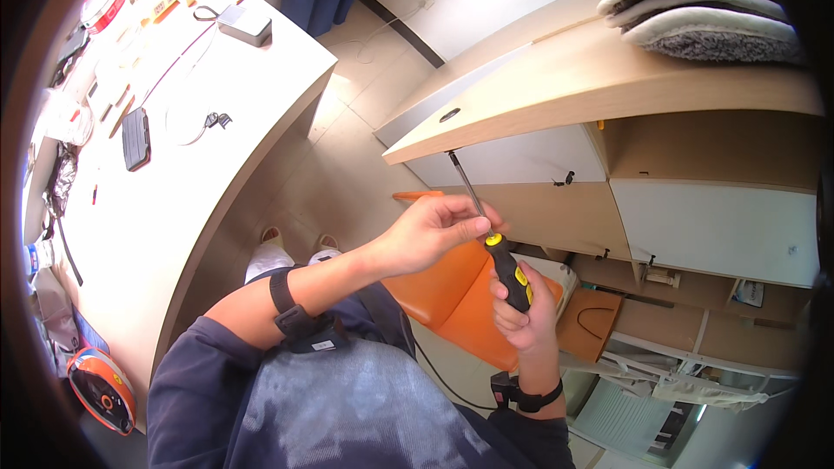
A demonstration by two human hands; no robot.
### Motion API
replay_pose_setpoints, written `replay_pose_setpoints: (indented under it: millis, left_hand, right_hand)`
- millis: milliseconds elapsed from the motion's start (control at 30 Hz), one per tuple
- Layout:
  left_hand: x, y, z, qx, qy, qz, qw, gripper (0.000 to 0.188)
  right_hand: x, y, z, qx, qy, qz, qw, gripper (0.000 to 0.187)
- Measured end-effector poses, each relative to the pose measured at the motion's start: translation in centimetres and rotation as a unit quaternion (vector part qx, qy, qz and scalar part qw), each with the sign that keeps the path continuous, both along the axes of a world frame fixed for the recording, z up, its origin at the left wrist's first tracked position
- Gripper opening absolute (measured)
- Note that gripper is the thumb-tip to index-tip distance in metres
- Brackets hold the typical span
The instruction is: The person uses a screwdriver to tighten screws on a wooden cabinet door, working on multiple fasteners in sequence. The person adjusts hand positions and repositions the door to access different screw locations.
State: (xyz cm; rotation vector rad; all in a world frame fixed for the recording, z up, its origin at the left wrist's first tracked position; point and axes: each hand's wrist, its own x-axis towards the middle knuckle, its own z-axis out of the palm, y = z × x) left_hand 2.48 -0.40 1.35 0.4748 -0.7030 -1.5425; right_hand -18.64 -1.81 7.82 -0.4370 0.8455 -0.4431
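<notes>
My right hand point(532, 317) is wrapped round the black and yellow handle of a screwdriver point(506, 271). Higher up, my left hand point(426, 233) closes its thumb and fingers about the metal shaft near the handle. The shaft slants up and to the left. Its tip meets a small dark fitting point(452, 154) at the lower edge of a light wood tabletop point(547, 91); whether it sits in a screw I cannot tell. A dark oval hole point(449, 115) shows in that tabletop close by.
Folded grey cloths point(704, 17) are stacked on the wood top. Below are white cabinet doors point(712, 226) and an orange chair point(460, 304). At left stands a white desk point(217, 113) with a grey box point(245, 24), a black case point(135, 139) and cables.
</notes>
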Motion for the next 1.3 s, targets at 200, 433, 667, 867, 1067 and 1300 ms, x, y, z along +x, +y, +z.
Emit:
replay_pose_setpoints:
  millis: [200,433,667,867,1067,1300]
  left_hand:
    - [-0.2,-0.2,-0.1,0.044,-0.024,0.009,0.999,0.020]
    - [-0.3,-0.5,0.4,0.059,-0.023,0.003,0.998,0.020]
    - [-0.8,-0.9,0.0,0.020,0.054,0.039,0.998,0.026]
    - [-1.3,-0.6,-0.4,0.051,0.024,0.061,0.997,0.023]
    - [-1.0,-0.7,-0.3,0.062,0.028,0.073,0.995,0.024]
    - [-1.0,-0.9,-1.2,0.017,0.054,0.088,0.995,0.024]
  right_hand:
    - [0.6,1.8,0.3,-0.323,0.180,-0.038,0.928,0.028]
    - [-1.6,3.1,-0.5,-0.590,0.350,-0.018,0.727,0.033]
    - [-4.5,1.4,1.0,-0.218,0.200,0.052,0.954,0.062]
    - [-2.7,3.2,0.6,-0.504,0.320,0.013,0.802,0.042]
    - [-1.8,3.4,0.6,-0.401,0.335,-0.021,0.852,0.048]
    - [-1.9,3.0,0.4,-0.308,0.265,0.000,0.914,0.050]
